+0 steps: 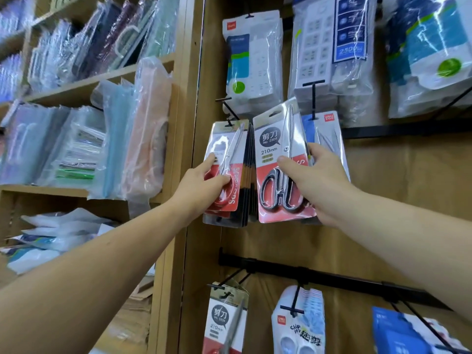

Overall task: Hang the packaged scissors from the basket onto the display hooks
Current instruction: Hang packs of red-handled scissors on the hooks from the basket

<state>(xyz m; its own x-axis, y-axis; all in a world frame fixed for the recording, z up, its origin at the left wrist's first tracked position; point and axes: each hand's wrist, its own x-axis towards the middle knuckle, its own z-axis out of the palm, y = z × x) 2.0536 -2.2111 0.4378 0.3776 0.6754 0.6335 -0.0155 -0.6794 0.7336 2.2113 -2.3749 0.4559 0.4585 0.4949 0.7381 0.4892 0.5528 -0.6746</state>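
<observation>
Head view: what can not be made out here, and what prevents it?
- Basket: outside the frame in the head view.
- Packs behind the red-handled scissors pack: it and the left hand hide them; only edges show.
- Blue pack: mostly covered by the black-handled scissors pack and right hand.
- Shelf bags: blurred, contents unreadable.

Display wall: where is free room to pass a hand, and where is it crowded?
Bare panel lies under the upper rail, right of the black-handled pack in the right hand. More lies between the hung scissors stack and the lower rail. Crowded: around that stack, where the left hand grips the red-handled pack.
</observation>
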